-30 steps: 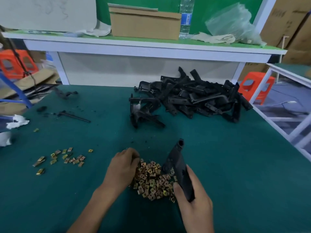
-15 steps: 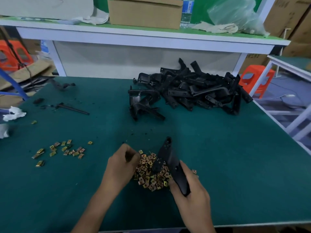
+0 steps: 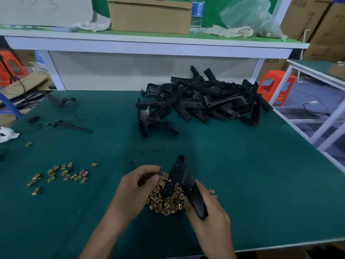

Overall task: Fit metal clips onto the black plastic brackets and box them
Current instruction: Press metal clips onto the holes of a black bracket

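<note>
My right hand grips the lower end of a black plastic bracket, which slants up and away over a heap of brass-coloured metal clips on the green table. My left hand hovers at the heap's left edge with fingers curled and fingertips pinched together; whether a clip is between them is too small to tell. A big pile of black brackets lies at the back right of the table. Several more clips are scattered to the left.
A cardboard box, a water bottle and a plastic bag stand on the raised white shelf behind. Loose black parts and a white rag lie at the far left. The table's near edge runs just below my hands.
My left hand has lifted off the clip heap and curled its fingertips together. The bracket in my right hand has tilted a little and moved slightly left over the heap.
</note>
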The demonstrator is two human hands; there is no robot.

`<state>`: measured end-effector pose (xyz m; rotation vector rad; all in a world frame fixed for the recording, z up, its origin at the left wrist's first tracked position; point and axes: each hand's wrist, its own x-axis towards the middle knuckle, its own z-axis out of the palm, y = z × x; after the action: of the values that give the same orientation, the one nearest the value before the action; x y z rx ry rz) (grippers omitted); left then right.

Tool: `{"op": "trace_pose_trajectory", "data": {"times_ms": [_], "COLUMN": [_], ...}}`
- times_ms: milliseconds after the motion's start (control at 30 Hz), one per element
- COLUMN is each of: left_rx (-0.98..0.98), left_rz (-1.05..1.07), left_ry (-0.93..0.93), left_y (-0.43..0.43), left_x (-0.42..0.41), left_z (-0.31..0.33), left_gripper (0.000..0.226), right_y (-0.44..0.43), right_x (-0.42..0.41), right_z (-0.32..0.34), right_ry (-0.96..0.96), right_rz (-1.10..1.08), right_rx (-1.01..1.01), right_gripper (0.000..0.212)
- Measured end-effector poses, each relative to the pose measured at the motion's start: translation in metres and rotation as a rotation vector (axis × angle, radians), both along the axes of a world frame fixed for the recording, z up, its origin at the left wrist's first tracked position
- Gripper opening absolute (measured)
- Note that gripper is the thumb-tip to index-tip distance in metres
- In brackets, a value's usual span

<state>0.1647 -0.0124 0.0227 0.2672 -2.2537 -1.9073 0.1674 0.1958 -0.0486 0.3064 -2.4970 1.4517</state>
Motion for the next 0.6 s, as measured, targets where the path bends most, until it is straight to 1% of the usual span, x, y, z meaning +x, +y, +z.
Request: {"op": "trace_pose_trajectory", "data": {"times_ms": [133, 267, 300, 400, 600], "left_rx": [0.133, 0.351, 0.377, 0.386, 0.269], "left_rz": [-0.054, -0.052, -0.046, -0.046, -0.055], "left_ry": [-0.026, -0.087, -0.09, -0.094, -0.116], "left_y": [0.005, 0.009, 0.01, 0.01, 0.006], "left_x": [0.005, 0.006, 0.007, 0.008, 0.012], "left_z": [0.006, 0.005, 0.005, 0.004, 0.005], "left_gripper": [0.024, 0.023, 0.022, 0.021, 0.019], "right_y": [0.0, 0.001, 0.001, 0.001, 0.001], "right_x": [0.0, -0.001, -0.001, -0.002, -0.002], "right_z": [-0.001, -0.002, -0.002, -0.003, -0.003], "right_ry": [-0.004, 0.004, 0.008, 0.011, 0.036], "right_rz": [0.004, 0.004, 0.004, -0.008, -0.01], "right_rx": [0.015, 0.011, 0.015, 0.032, 0.058], "right_gripper": [0.076, 0.077, 0.077, 0.077, 0.079]}}
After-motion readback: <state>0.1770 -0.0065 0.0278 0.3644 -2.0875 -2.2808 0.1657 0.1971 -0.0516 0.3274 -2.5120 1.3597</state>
